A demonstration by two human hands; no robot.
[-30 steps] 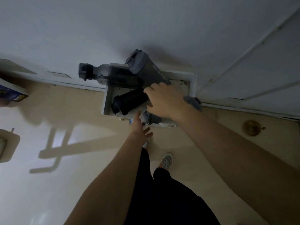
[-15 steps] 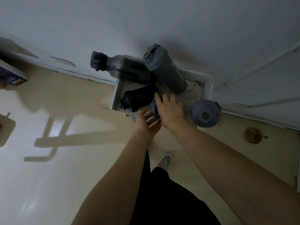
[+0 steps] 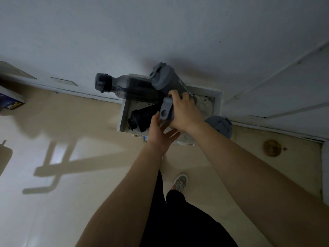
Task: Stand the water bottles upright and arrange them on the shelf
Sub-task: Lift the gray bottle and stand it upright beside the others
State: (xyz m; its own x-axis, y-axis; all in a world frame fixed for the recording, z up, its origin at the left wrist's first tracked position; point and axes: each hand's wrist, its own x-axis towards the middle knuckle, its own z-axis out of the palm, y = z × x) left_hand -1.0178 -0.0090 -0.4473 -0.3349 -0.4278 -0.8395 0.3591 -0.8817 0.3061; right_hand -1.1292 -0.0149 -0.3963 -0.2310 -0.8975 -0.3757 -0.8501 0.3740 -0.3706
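Over the white box shelf (image 3: 218, 102), our right hand (image 3: 185, 111) clasps a grey-capped bottle (image 3: 166, 110) while our left hand (image 3: 158, 129) cups it open-palmed. We should lift it clear of the leaning dark grey bottle (image 3: 170, 81) and the black bottle (image 3: 142, 115), then stand it upright.

We see pale lettering running along the side of the grey bottle (image 3: 175, 82), but it is too blurred to read. The blue box (image 3: 10, 102) at the left edge carries yellow print, and we cannot make out its words either.
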